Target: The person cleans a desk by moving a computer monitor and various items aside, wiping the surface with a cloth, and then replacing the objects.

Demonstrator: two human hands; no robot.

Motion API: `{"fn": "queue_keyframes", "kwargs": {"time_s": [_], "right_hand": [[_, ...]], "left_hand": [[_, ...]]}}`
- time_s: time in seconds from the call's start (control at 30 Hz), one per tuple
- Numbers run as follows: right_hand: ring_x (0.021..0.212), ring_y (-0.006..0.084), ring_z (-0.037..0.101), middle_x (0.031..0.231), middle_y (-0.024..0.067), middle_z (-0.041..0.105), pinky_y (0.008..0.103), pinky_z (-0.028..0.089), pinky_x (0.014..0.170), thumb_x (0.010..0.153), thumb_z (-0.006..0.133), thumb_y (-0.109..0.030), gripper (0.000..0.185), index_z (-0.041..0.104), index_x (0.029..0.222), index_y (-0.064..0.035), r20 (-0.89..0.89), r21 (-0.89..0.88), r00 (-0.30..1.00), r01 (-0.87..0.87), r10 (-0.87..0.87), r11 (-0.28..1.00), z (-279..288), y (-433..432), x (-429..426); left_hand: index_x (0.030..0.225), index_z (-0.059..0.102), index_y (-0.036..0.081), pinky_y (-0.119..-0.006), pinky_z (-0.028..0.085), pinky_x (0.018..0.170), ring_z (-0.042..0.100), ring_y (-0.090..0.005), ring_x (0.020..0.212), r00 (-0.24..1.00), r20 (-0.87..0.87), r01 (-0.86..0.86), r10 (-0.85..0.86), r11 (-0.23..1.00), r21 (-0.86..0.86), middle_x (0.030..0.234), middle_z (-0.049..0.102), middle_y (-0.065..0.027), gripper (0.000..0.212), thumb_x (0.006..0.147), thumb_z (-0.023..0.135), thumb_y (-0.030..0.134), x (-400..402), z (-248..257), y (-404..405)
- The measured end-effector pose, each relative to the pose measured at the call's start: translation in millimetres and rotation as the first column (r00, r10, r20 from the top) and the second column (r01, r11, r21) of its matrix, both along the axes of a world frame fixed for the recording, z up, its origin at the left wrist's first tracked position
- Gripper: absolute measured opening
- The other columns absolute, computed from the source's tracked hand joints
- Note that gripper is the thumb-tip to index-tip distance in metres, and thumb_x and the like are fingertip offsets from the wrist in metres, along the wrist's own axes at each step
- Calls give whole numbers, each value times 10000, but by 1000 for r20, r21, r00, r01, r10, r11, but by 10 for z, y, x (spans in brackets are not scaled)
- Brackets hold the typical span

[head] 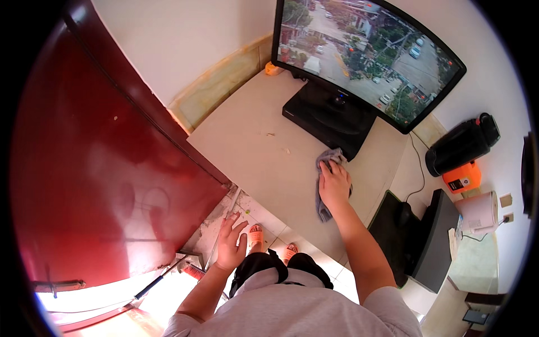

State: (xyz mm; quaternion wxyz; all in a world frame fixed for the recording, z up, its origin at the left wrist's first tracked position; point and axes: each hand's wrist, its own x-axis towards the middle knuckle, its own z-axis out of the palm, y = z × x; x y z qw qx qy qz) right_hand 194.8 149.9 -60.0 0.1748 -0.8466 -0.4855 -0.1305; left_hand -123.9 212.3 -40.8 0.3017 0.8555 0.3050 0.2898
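My right hand (335, 185) presses a grey cloth (323, 207) onto the pale desk top (261, 168), its fingers spread over the bunched fabric. The cloth's upper end meets the front corner of a flat black recorder-like box (324, 113). Small light scraps (286, 150) lie on the desk to the left of the cloth. Above the black box, a monitor (366, 54) shows several street camera pictures. Off the desk's near edge, my left hand (230, 242) hangs in the air with fingers apart and nothing in it.
A dark red door (118, 168) stands at left. Below it are a broom (193, 270) and a long handle (149, 286). On the right are a mouse (405, 213) on a dark mat, a grey box (438, 242), a black kettle-like vessel (459, 145) and an orange container (463, 177).
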Motion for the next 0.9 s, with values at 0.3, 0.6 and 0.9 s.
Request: {"fn": "queue_keyframes", "kwargs": {"time_s": [0.3,0.6,0.9], "right_hand": [[1045,281,518,1093,94,587,464,383,882,862,517,-222,259,621,1076,-119,-96,-15,994,-56,54,998,73,1056,-402],[873,253,558,978,100,585,338,447,781,849,508,-4,231,607,1051,-56,-543,636,252,-498,801,589,132,1490,-2152],[1027,168,520,1156,94,537,284,414,888,916,451,-84,276,545,1167,-19,-714,565,492,-14,497,825,930,1154,-618]], "left_hand": [[1064,586,19,-475,309,1031,442,-374,1193,975,43,-216,218,975,-58,1254,479,-202,305,765,543,-25,-502,-100,-165],[1026,581,-6,-485,314,1027,464,-380,1169,957,122,-280,264,950,139,1268,445,-215,290,754,498,-64,-696,26,-69],[967,604,6,-478,335,1011,470,-386,1155,931,153,-346,332,935,80,1241,473,-215,270,722,513,-59,-908,-102,-4]]}}
